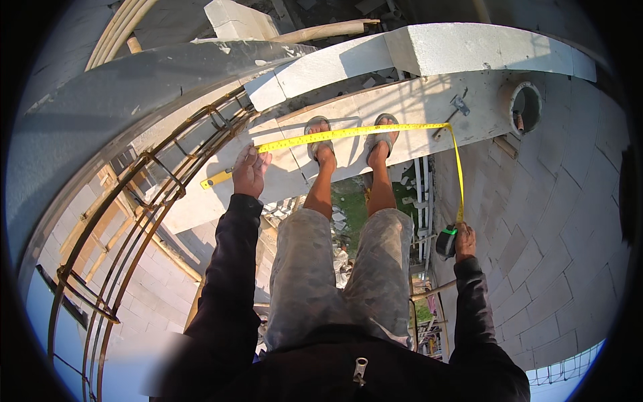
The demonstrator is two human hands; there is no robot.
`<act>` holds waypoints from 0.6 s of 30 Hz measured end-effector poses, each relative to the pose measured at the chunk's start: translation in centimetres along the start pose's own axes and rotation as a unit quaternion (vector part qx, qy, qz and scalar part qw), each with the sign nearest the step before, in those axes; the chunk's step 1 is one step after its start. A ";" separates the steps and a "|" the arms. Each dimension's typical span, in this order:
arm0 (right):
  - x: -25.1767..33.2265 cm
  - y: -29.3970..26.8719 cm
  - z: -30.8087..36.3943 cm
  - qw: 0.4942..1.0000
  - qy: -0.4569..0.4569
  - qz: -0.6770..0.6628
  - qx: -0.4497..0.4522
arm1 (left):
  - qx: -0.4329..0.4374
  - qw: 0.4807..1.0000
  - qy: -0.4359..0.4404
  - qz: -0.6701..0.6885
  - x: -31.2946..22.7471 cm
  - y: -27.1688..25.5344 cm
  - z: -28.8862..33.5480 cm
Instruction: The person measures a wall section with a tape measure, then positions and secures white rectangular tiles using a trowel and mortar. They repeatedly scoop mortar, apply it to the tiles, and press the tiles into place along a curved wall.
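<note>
A yellow tape measure blade runs out above my sandalled feet, bends sharply on the right and drops to its black and green case. My right hand is closed around that case. At the other side my left hand pinches the blade between thumb and fingers, and a short yellow end sticks out past the hand to the left. Both feet stand on a pale, flat plank-like surface beneath the tape. A hammer lies on this surface beyond the bend of the tape.
Large pale blocks line the far edge. A round, bucket-like container with something inside stands at the far right. Tied rebar curves along the left, near a grey beam. Below my legs, a gap shows rubble and green ground far down.
</note>
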State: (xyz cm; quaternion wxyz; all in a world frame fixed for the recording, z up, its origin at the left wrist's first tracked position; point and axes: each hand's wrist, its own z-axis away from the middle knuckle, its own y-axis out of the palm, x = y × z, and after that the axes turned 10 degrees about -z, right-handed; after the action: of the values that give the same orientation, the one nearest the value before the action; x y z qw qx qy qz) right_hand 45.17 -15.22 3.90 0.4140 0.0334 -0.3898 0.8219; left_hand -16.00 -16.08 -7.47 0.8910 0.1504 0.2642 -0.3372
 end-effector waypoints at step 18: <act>13.5 24.1 4.4 0.928 0.025 -0.373 -0.009 | -0.143 0.982 -0.068 0.106 2.8 3.4 -14.4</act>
State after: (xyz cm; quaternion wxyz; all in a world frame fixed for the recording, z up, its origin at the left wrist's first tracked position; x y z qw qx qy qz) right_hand 18.12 -17.82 -2.73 0.7006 0.1517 -0.3460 0.6053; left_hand -17.18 -8.64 -20.49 0.9500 0.0254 0.2306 -0.2090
